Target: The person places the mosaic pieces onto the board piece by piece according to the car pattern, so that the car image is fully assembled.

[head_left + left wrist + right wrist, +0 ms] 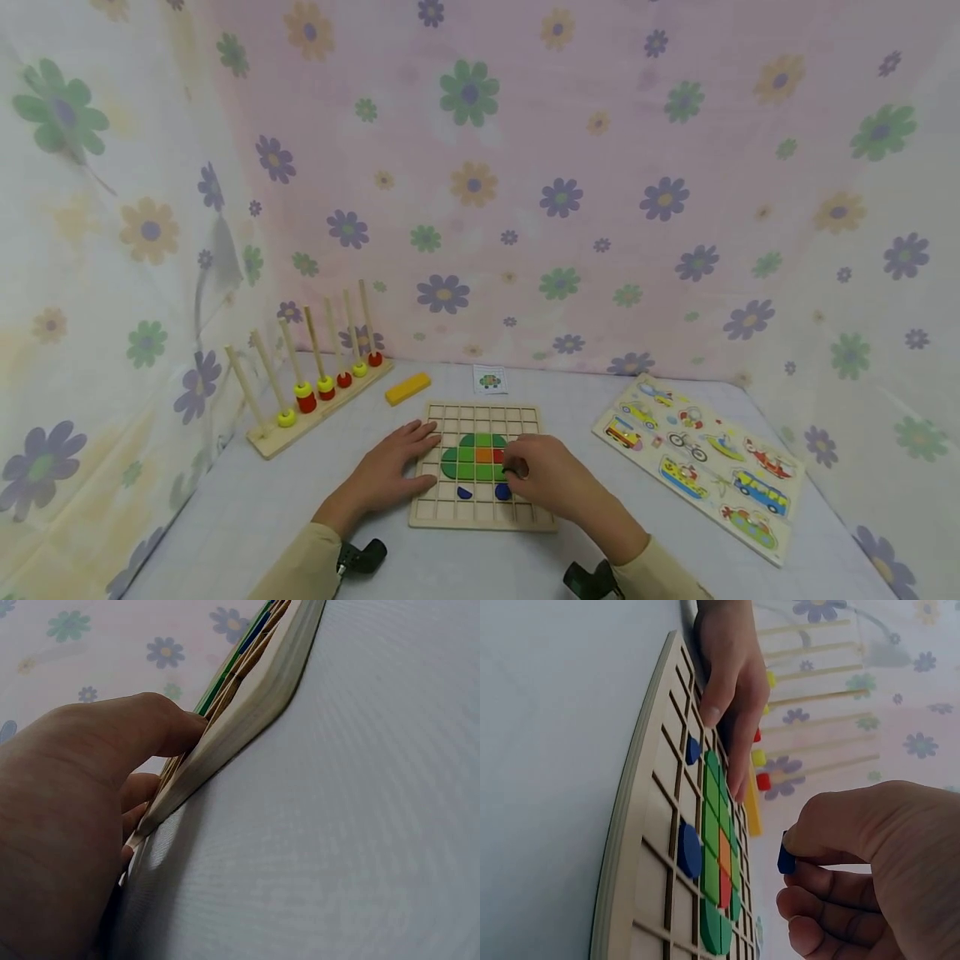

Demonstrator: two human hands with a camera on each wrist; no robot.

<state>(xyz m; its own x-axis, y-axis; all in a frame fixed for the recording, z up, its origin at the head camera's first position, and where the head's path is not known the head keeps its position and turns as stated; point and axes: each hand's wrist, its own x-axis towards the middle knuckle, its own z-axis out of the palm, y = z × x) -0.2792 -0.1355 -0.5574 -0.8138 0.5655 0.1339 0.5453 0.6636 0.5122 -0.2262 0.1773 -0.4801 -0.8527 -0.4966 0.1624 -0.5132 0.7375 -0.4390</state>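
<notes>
A wooden grid board (483, 526) lies on the white cloth in front of me. On its left edge rests my left hand (386, 471), fingers spread over the grid and thumb on the border. Joined green pieces (465, 469) sit in the middle squares around an orange piece (483, 455) and a red piece (498, 456). Below them lie a blue half-round piece (465, 493) and a larger blue rounded piece (690, 850). Above the board's right side, my right hand (551, 475) pinches a small blue piece (786, 859) between thumb and forefinger; its full shape is hidden.
At the left stands a wooden peg rack (337, 402) with red and yellow beads. A yellow block (408, 388) and a small picture card (490, 370) lie behind the board. To the right is a vehicle puzzle board (723, 468). Flowered cloth hangs behind and on both sides.
</notes>
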